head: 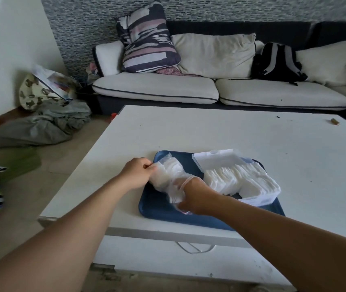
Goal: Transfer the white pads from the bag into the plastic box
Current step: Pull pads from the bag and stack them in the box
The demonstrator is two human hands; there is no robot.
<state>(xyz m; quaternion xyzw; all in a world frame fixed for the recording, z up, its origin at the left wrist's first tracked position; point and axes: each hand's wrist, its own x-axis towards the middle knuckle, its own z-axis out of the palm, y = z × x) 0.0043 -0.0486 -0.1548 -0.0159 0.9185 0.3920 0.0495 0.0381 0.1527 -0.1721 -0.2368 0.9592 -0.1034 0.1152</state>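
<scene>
White and broad, the table (210, 133) fills the middle of a living room, with a pale sofa (189, 89) behind it carrying a striped cushion (146, 39), a cream cushion (214, 53) and a black backpack (277, 62). Crumpled grey cloth (47, 125) and a patterned bag (35, 91) lie on the floor to the left.

Near the table's front edge sits a blue tray (159, 205). On its right half stands the plastic box (260, 199), lid tipped open at the far side, already packed with rows of white pads (241, 180) standing on edge.

On the tray's left half lies the clear bag (167, 175), still holding a stack of pads. The left hand (138, 173) meets the bag at its far, left end: the grip there is closed, fingers curled and pinching the plastic film just beside the stack. The right hand (191, 197) is at the bag's near end, beside the box's left wall. Its fingers are pushed into the bag's mouth, and the plastic gathers over the knuckles up to the wrist. Through the film its grip cannot be made out clearly; whether the fingers are curled round any pads I cannot tell. The pads in the bag thus lie between the two hands, beyond the right fingertips and just right of the left pinch.
</scene>
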